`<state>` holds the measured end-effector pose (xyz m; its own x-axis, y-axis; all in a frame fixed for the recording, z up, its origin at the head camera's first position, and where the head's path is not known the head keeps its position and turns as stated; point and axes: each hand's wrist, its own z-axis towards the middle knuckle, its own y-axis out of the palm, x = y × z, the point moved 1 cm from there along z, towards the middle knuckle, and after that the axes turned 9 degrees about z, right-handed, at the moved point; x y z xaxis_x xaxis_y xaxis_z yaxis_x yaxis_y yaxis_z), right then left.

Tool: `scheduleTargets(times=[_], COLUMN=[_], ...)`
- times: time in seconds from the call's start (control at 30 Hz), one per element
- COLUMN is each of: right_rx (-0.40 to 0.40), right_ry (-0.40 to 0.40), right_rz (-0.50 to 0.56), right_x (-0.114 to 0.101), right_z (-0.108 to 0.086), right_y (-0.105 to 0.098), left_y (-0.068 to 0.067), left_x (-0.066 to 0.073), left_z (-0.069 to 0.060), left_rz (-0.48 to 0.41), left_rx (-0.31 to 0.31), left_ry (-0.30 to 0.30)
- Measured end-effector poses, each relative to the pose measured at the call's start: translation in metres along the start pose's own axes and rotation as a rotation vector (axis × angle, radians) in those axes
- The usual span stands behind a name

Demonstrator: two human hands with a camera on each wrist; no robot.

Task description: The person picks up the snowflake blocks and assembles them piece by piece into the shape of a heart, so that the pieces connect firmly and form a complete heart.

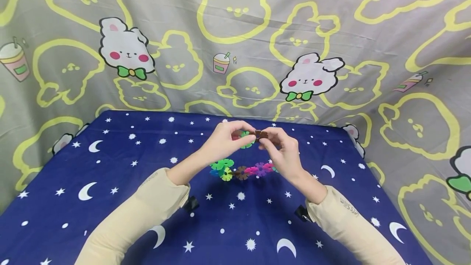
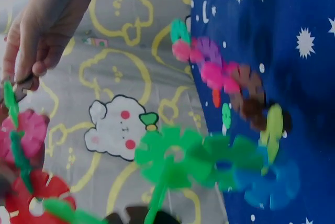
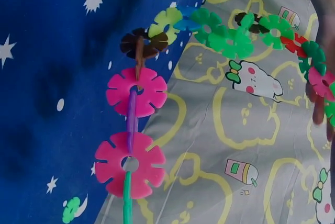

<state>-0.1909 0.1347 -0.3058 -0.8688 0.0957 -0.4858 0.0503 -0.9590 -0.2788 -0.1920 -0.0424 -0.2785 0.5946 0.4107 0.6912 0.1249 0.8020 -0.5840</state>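
A chain of slotted, flower-shaped plastic discs joined edge to edge hangs below both hands, with a purple disc (image 1: 261,169), a lime disc (image 1: 226,174) and a blue disc (image 2: 272,182) among its links. My left hand (image 1: 228,140) pinches the raised part of the chain, near a green disc (image 1: 247,139) and a pink disc (image 3: 320,81). Facing it, my right hand (image 1: 285,150) pinches a brown disc (image 1: 261,134) between thumb and fingers. The brown disc is close against the green one; whether their slots are joined cannot be made out.
A dark blue cloth (image 1: 241,224) with white moons and stars covers the table. Behind it hangs a grey curtain (image 1: 176,105) printed with rabbits. A loose green disc (image 3: 71,210) lies on the cloth in the right wrist view.
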Motion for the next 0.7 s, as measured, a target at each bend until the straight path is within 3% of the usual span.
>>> scheduleTargets(times=[0.33,0.53,0.7], right_rx=[0.055,0.023,0.014], right_ry=[0.067,0.074,0.125], right_rz=[0.092,0.127,0.087], right_x=[0.000,0.002,0.011], right_z=[0.000,0.002,-0.001], right_y=[0.005,0.003,-0.006], left_y=[0.016,0.015,0.010], left_x=[-0.001,-0.002,-0.004], left_z=[-0.001,0.000,0.001], left_rz=[0.012,0.026,0.035], left_rx=[0.251,0.279,0.279], left_ry=[0.115,0.173,0.163])
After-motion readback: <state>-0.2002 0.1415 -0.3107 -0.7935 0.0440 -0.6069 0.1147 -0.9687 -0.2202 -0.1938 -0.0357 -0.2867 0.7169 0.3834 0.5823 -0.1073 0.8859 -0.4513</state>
